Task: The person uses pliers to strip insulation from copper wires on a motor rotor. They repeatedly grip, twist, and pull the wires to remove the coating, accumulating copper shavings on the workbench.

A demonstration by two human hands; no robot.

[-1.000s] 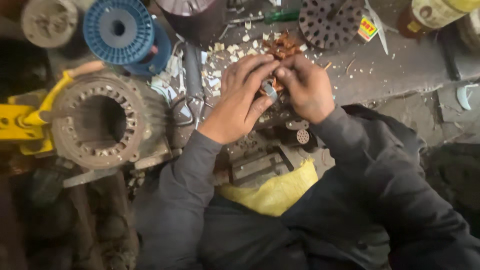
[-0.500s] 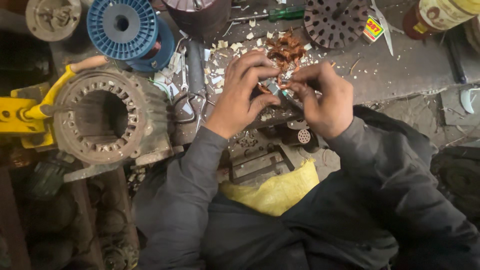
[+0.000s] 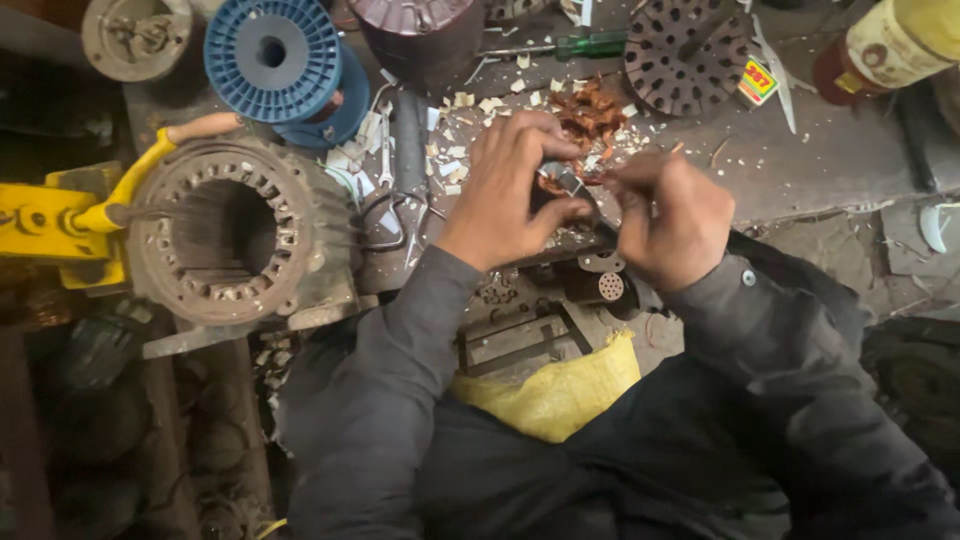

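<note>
1. Both hands had drifted a little toward the right side of the workbench (image 3: pixel 800 150) since the earlier picture, and the right hand (image 3: pixel 672 218) had pulled apart from the left.
2. From the head view, the left hand (image 3: pixel 510 195) was curled shut around a small metal piece (image 3: pixel 562 178) with copper wire on it, held just above the middle of the bench.
3. That right hand was closed too, pinching a thin strand by the small piece; what it gripped was too small to tell for sure.
4. A heap of copper wire scraps (image 3: pixel 592 112) lay just behind the hands, with bits of pale paper around it.
5. A big round motor shell (image 3: pixel 235 230) sat at the left edge, beside a yellow tool (image 3: pixel 50 225).
6. A blue spool (image 3: pixel 272 58) stood at the back left corner.
7. To do it well, I think the left hand should hold steady while the right pulls slowly, so the wire does not snap.
</note>
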